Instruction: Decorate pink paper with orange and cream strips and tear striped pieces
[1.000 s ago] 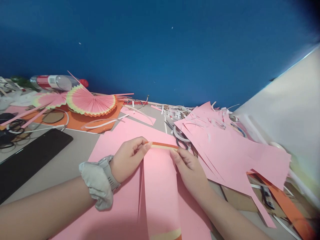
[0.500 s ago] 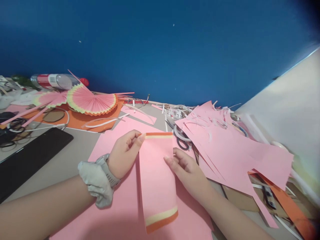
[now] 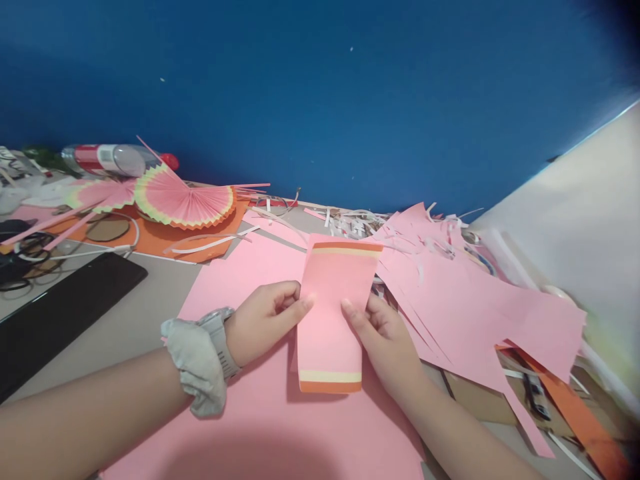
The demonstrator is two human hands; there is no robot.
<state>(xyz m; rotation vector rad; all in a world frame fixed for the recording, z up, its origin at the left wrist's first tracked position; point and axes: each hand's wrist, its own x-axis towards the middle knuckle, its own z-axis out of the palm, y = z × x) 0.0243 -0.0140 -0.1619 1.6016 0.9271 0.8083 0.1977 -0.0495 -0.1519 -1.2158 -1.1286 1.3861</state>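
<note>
L hand (image 3: pixel 267 319), R hand (image 3: pixel 383 333): fingertips pinched.

A paper strip (image 3: pixel 333 303) lies between the left hand (image 3: pixel 267 319) and right hand (image 3: pixel 387 340), over a paper sheet (image 3: pixel 260 413).

Left hand (image 3: pixel 265 319), right hand (image 3: pixel 385 333) — pinching pink strip (image 3: pixel 333 310), pink sheet (image 3: pixel 260 413) beneath

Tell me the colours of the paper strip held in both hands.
Pink paper strip, cream and orange bands at each end; head view.
</note>
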